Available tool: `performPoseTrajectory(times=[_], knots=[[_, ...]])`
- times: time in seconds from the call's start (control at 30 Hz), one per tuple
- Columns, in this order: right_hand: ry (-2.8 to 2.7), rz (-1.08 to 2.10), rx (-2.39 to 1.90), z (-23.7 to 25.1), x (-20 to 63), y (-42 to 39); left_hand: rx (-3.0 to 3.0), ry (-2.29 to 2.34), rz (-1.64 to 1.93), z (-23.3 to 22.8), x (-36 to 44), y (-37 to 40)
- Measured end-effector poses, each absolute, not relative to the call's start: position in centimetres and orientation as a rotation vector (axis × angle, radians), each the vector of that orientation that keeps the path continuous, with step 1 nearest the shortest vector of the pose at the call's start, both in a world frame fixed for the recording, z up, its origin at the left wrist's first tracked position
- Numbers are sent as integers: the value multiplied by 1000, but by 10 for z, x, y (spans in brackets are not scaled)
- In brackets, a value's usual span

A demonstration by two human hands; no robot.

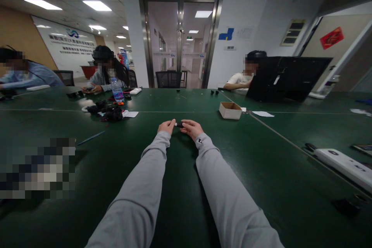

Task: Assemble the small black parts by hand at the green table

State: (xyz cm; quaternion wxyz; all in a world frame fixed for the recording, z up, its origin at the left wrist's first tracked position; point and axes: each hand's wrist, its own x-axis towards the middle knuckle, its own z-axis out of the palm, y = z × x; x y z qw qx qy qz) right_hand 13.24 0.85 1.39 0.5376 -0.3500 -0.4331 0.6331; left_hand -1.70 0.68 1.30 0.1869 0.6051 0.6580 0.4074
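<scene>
— Surroundings?

— I see a green table [261, 170] filling the view. A black laptop [286, 78] stands far right, a white power strip [344, 164] lies near right, a small cardboard box [230, 110] sits right of centre, and a water bottle [116, 90] stands far left.

— Hands?

— My left hand [166, 126] and right hand [190, 128] meet at mid-table, both with fingers curled shut on a small black part [179, 124] held between them, just above the tabletop. Its make is too small to tell.

My view is dim; ceiling panels [97, 5] glare far left. Edges bend and stretch. Near sleeves blur softly.
</scene>
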Motion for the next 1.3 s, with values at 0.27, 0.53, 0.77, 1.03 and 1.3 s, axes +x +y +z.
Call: performPoseTrajectory(times=[0.27,0.53,0.77,1.03,1.3], knots=[[-1081,1540,-738,13,132,8,1531,1893,1224,14,-20,10],[-1056,1515,-710,11,131,11,1489,1797,1310,7,-21,15],[-978,1473,-803,13,133,12,1547,1308,1468,0,-13,18],[-999,1493,-756,13,133,10,1548,1526,1370,-2,-18,20],[-1026,1496,-734,13,133,9,1527,1645,1384,-1,-16,20]])
